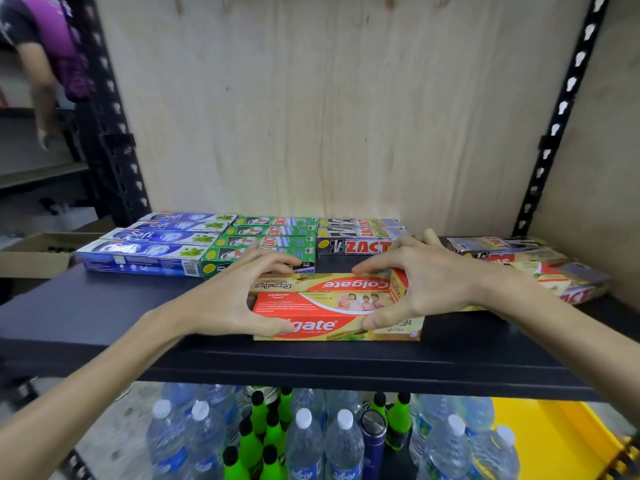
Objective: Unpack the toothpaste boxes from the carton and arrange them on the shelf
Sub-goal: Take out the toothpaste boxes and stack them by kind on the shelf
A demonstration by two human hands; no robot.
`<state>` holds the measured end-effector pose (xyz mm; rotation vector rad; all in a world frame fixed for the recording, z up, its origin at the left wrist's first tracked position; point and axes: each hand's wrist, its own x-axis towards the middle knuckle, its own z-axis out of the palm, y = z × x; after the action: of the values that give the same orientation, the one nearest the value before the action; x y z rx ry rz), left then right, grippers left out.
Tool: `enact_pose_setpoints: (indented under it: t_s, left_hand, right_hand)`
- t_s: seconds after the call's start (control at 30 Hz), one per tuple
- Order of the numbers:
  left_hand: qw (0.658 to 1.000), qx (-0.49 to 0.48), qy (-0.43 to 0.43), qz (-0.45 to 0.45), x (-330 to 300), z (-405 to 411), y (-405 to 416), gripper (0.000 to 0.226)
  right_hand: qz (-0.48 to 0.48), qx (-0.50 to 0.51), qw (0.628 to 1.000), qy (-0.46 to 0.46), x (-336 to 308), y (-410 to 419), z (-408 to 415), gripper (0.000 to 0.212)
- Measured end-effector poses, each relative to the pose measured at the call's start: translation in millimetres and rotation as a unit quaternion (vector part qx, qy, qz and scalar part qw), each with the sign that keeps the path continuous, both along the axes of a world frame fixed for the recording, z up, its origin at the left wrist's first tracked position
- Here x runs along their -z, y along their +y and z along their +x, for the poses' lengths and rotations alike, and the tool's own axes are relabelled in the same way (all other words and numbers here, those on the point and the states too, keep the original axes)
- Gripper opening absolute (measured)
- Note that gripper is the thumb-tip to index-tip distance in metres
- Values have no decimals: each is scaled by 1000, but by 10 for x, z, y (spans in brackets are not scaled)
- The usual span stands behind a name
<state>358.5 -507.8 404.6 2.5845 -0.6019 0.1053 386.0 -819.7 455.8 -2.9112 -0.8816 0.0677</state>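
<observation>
Red Colgate boxes (pixel 332 306) lie between left grip (pixel 228 299) and right grip (pixel 419 289).

- Bright, even light from above and in front; the plywood back panel (pixel 329 109) looks washed out.
- Soft shadows lie under the hands on the dark shelf (pixel 86 317).
- Wide-angle bending curves the black uprights (pixel 561 109).
- The person (pixel 45 57) at far left and the bottles (pixel 304 441) are blurred.

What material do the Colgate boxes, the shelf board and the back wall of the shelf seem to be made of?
Colgate boxes: printed cardboard, slightly glossy, judging by the sharp folded edges. Shelf board: dark and matte with a rolled front lip, probably painted metal or laminate. Back wall: bare plywood, showing pale wood grain and knots.
</observation>
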Motion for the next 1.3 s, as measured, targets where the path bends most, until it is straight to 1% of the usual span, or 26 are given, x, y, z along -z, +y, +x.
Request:
enact_pose_setpoints:
  t_s: [0.1, 0.27, 0.37, 0.43, 0.6, 0.77, 0.9, 1.0, 1.1, 1.2, 1.3]
  left_hand:
    - [1000, -2, 3, -11, 1, -53, 178, 88]
    - [1000, -4, 3, -23, -23, -147, 442, 88]
    - [998, -12, 37, -54, -50, -194, 601, 86]
    - [997, -8, 53, -63, -64, -215, 696, 88]
    - [994, -5, 50, -93, -50, -258, 873, 88]
    - [992, 0, 62, -108, -51, -281, 967, 86]
    - [990, 10, 73, -117, -60, -275, 979, 89]
    - [994, 22, 49, -95, -111, -268, 957, 96]
    - [998, 23, 3, -62, -197, -255, 761, 99]
    - [997, 13, -46, -68, -265, -186, 387, 84]
    - [991, -3, -80, -105, -328, 7, -46, 70]
  right_hand:
    - [13, -10, 1000, 4, -12, 173, -83, 90]
    - [35, -23, 999, -15, -4, 470, -197, 89]
    - [54, -19, 998, 1, -16, 625, -267, 85]
    - [57, -14, 998, 8, 3, 723, -287, 83]
    - [57, 8, 998, -4, 70, 875, -286, 90]
    - [54, -8, 999, -5, 66, 997, -297, 88]
    - [52, -16, 998, -10, 55, 983, -291, 87]
    - [85, -34, 995, -34, 95, 923, -243, 91]
    - [122, -24, 991, -43, 99, 810, -211, 92]
    - [143, -12, 988, -59, 73, 622, -207, 88]
    - [164, 14, 983, -79, 35, 330, -199, 82]
